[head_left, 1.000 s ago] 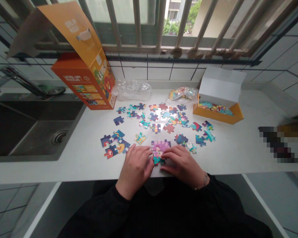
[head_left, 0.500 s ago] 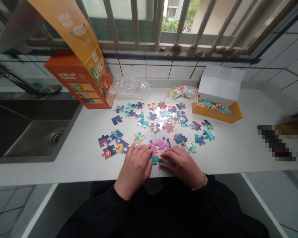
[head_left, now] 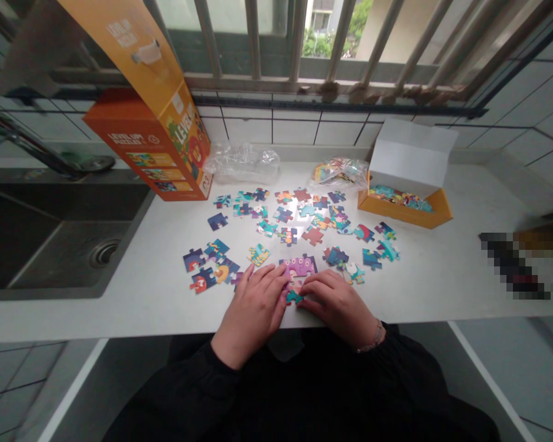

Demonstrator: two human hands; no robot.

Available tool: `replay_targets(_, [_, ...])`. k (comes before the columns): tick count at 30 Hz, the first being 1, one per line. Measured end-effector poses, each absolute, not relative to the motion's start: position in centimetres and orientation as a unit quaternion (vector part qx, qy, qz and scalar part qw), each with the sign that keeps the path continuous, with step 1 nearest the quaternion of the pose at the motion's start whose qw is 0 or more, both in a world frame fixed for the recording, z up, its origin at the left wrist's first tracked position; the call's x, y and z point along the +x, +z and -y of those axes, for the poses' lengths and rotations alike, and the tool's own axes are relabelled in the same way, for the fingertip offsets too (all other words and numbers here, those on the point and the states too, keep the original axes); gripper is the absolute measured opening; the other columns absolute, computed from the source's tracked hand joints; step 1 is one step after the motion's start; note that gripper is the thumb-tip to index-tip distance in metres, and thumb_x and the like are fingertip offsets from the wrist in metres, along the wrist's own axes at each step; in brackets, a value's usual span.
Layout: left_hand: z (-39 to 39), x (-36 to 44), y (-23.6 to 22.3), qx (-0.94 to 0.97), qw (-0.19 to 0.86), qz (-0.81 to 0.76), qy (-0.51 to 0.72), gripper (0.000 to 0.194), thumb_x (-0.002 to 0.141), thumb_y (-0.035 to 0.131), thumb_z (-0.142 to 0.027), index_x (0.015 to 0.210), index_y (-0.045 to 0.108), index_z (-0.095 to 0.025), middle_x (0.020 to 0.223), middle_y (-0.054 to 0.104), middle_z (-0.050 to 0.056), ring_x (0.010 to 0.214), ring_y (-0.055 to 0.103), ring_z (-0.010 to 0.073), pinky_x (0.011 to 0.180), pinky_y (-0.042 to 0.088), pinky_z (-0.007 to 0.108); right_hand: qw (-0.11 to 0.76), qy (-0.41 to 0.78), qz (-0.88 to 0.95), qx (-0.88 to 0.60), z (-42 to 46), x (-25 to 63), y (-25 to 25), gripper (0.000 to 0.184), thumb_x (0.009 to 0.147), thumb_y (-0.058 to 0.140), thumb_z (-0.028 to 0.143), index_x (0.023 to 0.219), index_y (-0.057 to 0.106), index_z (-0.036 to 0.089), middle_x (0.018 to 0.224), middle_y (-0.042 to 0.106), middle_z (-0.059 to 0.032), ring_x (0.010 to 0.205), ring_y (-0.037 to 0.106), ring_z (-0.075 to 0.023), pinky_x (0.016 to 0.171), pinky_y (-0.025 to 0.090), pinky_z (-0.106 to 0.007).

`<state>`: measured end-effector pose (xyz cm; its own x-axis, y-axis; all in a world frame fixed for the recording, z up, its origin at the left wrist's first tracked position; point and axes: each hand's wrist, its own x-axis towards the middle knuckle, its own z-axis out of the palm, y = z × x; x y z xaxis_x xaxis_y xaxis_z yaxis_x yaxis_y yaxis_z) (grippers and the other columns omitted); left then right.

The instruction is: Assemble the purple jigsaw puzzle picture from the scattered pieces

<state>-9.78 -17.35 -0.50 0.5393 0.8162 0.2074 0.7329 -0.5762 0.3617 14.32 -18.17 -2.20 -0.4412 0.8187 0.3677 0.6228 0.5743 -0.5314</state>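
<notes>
Close to the counter's front edge, purple joined jigsaw puzzle pieces (head_left: 304, 265) lie between my hands, with a pink and teal puzzle piece (head_left: 295, 296) just below them. My left hand (head_left: 257, 301) is closed at the left side of these pieces, fingertips and thumb against them. From the right, my right hand (head_left: 341, 301) has its thumb and fingers pinched on the pink and teal piece. Fingers cover part of that piece, so how fully it joins the purple ones cannot be seen. Left of my left hand lies a group of dark blue puzzle pieces (head_left: 214, 264).
Loose puzzle pieces (head_left: 313, 235) are scattered across the counter (head_left: 419, 276). Behind them stand an orange box (head_left: 142, 147), clear plastic packaging (head_left: 244, 164), a bag of pieces (head_left: 338, 173) and an opened yellow box (head_left: 405, 212). A sink (head_left: 74, 245) is at left.
My left hand has shifted slightly to the right, covering more of the pink and teal piece's left side. My right hand stays almost in place.
</notes>
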Motion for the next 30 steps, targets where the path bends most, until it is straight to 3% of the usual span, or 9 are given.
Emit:
replay_targets(6, [17.3,-9.9,-0.6,0.871,0.119,-0.442,0.179,0.039,0.106,0.056,-0.020,0.144,0.062,-0.024,0.159,0.062,0.009,0.148,0.055,0.0305,0.131,0.030,0.062,0.298,0.143,0.835,-0.440,18.0,14.2,-2.4,0.023,0.100,0.077,0.028,0.122,0.073,0.023,0.113,0.076,-0.0102,0.103,0.069,-0.0269,0.091,0.059,-0.044])
replay_targets(12, [17.2,-9.9,-0.6,0.871,0.121,-0.440,0.181,0.031,0.106,0.057,-0.024,0.136,0.066,-0.025,0.159,0.062,0.008,0.148,0.054,0.0314,0.131,0.030,0.063,0.270,0.139,0.841,-0.447,18.1,14.1,-1.9,0.027,0.101,0.074,0.024,0.129,0.073,0.022,0.119,0.074,-0.0119,0.107,0.067,-0.0283,0.094,0.058,-0.047])
replay_targets(18, [17.2,-9.9,-0.6,0.871,0.120,-0.438,0.188,0.025,0.106,0.059,-0.026,0.129,0.069,-0.022,0.158,0.063,0.010,0.146,0.055,0.0320,0.131,0.031,0.064,0.267,0.137,0.847,-0.438,18.2,13.9,-1.6,0.025,0.104,0.069,0.025,0.128,0.072,0.021,0.123,0.074,-0.0117,0.109,0.065,-0.0287,0.097,0.057,-0.048])
replay_targets(25, [17.2,-9.8,-0.5,0.875,0.105,-0.434,0.187,0.041,0.106,0.062,-0.028,0.147,0.063,-0.025,0.157,0.063,0.010,0.146,0.055,0.0319,0.128,0.035,0.063,0.265,0.131,0.853,-0.431,18.2,13.8,-1.3,0.027,0.103,0.068,0.023,0.130,0.070,0.022,0.125,0.073,-0.0122,0.112,0.065,-0.0285,0.099,0.056,-0.048])
replay_targets(30, [17.2,-9.7,-0.4,0.875,0.098,-0.435,0.189,0.034,0.106,0.061,-0.029,0.140,0.067,-0.026,0.156,0.064,0.009,0.145,0.056,0.0325,0.128,0.036,0.064,0.294,0.119,0.844,-0.432,18.4,13.8,-1.3,0.016,0.104,0.066,0.020,0.119,0.072,0.021,0.117,0.074,-0.0113,0.107,0.065,-0.0272,0.094,0.056,-0.046])
